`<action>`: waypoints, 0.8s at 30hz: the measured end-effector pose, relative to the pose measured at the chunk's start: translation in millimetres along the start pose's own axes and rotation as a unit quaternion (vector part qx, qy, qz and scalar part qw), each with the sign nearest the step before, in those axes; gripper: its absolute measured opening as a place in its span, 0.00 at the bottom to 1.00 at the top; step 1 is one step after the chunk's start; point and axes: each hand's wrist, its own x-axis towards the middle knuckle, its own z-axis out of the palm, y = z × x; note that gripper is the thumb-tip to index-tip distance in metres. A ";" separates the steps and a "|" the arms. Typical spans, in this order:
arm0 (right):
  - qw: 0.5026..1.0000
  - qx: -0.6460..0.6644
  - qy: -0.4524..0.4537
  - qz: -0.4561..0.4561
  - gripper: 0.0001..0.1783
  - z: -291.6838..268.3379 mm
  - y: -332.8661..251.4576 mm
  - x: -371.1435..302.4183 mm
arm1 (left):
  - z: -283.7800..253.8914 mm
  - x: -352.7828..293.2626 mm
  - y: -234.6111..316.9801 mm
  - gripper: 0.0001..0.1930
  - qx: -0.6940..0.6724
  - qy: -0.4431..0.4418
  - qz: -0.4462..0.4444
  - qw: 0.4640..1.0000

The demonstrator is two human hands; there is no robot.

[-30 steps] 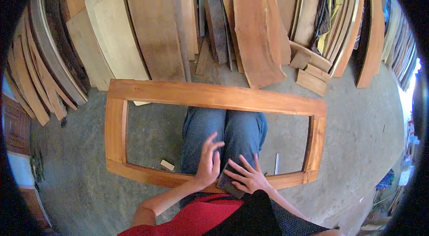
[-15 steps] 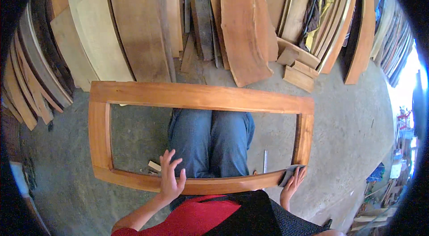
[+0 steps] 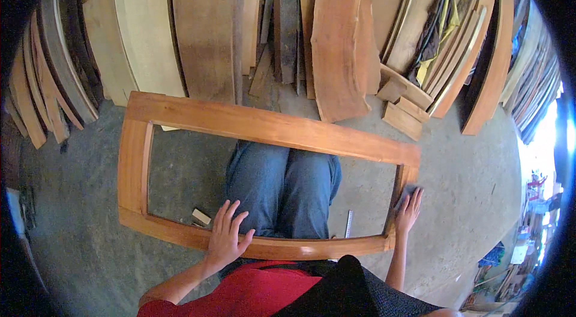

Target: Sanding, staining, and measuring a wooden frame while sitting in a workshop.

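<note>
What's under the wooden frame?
Through the opening of the wooden frame: jeans-clad legs, concrete floor, a small pale block, a ruler-like strip. Whatever lies directly beneath its wood is hidden.

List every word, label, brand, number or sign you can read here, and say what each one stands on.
No readable text anywhere.
Ruler-like strip: fine marks, too small to read.
White thing near the right edge: too blurred to tell if it bears print.
Wooden frame: no writing visible.

Looks down from the wearer's head through a wide fisheye. Takes in lap (image 3: 255,179) and wooden frame (image 3: 270,127) close below, with leaning boards (image 3: 207,29) farther off.
</note>
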 end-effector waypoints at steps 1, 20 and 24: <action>1.000 0.005 0.011 -0.023 0.30 2.8 -11.1 16.0 | 0.5 -0.6 -1.6 0.25 0.003 0.001 0.001 1.000; 1.000 0.014 0.014 0.007 0.30 17.4 -33.3 51.9 | 6.5 -2.3 -3.2 0.22 0.024 0.030 -0.016 0.999; 0.995 0.077 0.018 -0.062 0.29 9.7 9.3 38.2 | 4.9 1.0 -2.9 0.22 0.015 -0.003 -0.022 1.000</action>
